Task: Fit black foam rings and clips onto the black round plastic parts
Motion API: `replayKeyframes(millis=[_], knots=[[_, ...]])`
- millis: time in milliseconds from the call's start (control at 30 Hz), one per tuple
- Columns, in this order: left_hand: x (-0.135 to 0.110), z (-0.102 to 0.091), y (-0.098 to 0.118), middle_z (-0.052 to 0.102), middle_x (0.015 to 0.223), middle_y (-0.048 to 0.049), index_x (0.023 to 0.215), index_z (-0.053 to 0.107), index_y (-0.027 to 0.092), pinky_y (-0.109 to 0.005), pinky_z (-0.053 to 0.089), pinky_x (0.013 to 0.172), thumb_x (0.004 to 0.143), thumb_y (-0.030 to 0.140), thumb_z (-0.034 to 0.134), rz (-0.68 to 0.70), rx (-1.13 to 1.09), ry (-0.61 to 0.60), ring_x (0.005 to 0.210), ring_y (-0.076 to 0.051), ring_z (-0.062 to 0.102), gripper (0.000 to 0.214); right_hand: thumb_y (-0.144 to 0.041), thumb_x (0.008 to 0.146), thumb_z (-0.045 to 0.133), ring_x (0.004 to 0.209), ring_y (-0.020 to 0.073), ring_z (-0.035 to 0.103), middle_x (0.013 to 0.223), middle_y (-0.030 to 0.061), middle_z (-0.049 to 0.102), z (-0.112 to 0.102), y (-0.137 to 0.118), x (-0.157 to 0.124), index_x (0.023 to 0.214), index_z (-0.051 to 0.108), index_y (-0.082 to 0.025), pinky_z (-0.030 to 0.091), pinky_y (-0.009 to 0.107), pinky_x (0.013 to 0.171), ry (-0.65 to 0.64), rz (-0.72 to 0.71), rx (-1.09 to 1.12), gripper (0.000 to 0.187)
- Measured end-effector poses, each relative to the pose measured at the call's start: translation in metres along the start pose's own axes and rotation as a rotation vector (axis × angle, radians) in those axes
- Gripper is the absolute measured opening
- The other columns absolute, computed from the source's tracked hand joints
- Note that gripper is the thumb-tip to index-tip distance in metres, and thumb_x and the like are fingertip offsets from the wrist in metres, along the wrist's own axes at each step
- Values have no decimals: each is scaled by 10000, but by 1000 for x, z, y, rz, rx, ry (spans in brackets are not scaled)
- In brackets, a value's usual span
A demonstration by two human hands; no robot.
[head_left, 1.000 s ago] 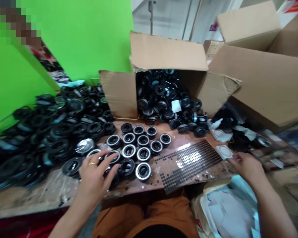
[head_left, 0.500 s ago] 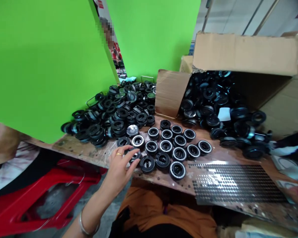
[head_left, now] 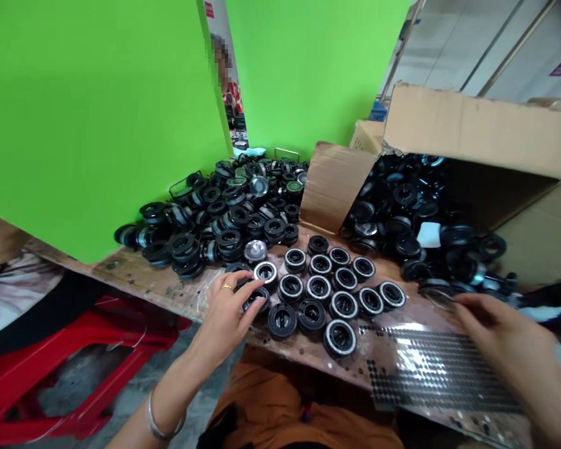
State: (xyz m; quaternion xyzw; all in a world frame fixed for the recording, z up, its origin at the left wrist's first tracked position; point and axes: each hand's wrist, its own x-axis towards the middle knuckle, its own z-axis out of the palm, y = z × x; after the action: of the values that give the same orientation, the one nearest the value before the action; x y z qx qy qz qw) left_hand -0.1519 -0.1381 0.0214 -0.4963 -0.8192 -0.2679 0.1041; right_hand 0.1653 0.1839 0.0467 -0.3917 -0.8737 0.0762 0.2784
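A: Far left first?
B: Red stool (head_left: 75,349) below the bench (head_left: 140,277) edge, green panel (head_left: 88,112) behind. Loose heap (head_left: 215,212) of black rings on the bench against that panel. One shiny cap (head_left: 255,251) at the heap's near edge

A: Left hand?
B: Left hand (head_left: 227,308) over the near bench edge, gold band (head_left: 226,287) on one finger, bangle (head_left: 156,424) on the wrist. Grip released: fingers spread, tips resting on top of one black ring (head_left: 258,300), not closed round it. That ring lies flat at the near-left corner of the rows, just beside its neighbours

A: Rows?
B: Laid-out rings (head_left: 331,287) flat, openings up, in slanted rows mid-bench, packed close, between the heap and the box. Some silver-rimmed, some all black

A: Box?
B: Cardboard box (head_left: 336,187) tipped on its side, mouth toward the rows, top flap raised. More black rings spilling out onto the bench, white scrap (head_left: 429,234) among them

A: Right side?
B: Dotted sheet (head_left: 439,374) flat at the near edge, right of the rows, glare on its left part. Right hand (head_left: 500,330) above the sheet's far edge, fingertips at a thin round piece (head_left: 442,300) at the foot of the spill. Too blurred there: cannot tell whether grip is clenched on that piece or only touching it
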Motion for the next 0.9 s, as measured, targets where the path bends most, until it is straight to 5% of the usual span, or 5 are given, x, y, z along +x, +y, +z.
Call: replayKeyframes(millis=[200,400,667,900], knots=[[-16,-1,0,511,1189,-82,1174,590,266,-470,378,954,918,279,523,-61,-56,-29,1129,-257,435,265,-196,892,519,824,178,633,886,54,656,51,-134,-14,913,608,-198,508,288,746,-188,-475,457,91],[-41,-7,5,514,1177,-85,1176,593,267,-465,372,958,925,264,504,-110,-86,-106,1129,-254,442,266,-70,902,471,932,208,595,995,113,613,92,-191,-54,1042,555,-161,518,350,814,-243,-731,525,187],[-50,-10,3,527,1181,-78,1187,589,266,-449,364,955,927,255,503,-135,-85,-113,1134,-251,439,274,-57,869,544,969,202,599,1013,112,620,87,-174,-59,1071,567,-160,516,355,863,-77,-669,534,227],[-45,-3,-1,527,1160,-80,1164,599,256,-465,363,962,915,270,525,-101,-86,-55,1111,-252,454,260,-168,833,629,807,180,631,879,51,669,62,-113,-46,900,644,-176,505,321,767,127,-261,427,69]])
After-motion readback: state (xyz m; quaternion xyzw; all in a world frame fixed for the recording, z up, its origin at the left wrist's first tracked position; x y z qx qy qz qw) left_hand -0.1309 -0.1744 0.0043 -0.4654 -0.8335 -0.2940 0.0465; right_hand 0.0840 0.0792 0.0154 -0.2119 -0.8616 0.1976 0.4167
